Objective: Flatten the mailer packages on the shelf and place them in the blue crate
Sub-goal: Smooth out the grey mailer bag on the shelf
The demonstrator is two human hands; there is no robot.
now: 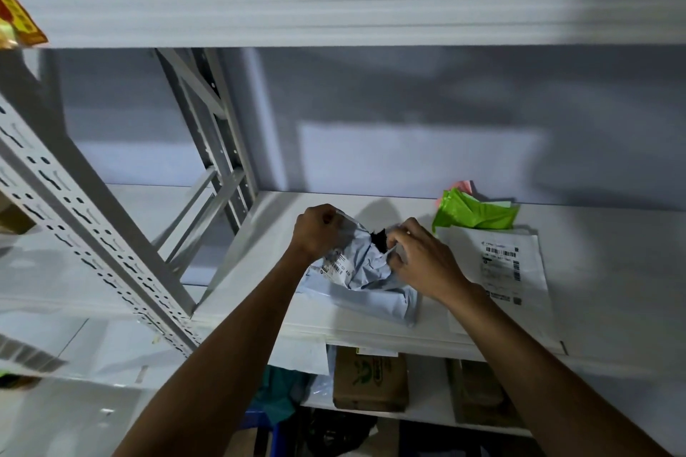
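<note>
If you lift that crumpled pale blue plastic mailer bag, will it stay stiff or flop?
Probably floppy: the crumpled pale blue plastic mailer bag is creased and bunched where the left hand and right hand pinch it. It likely weighs little, since it looks nearly empty and folds easily.

One wide-angle camera, worn on the head, faces forward and down onto the white metal shelf (601, 271), near its front edge; the white upper shelf beam (334, 0) spans the top.
</note>
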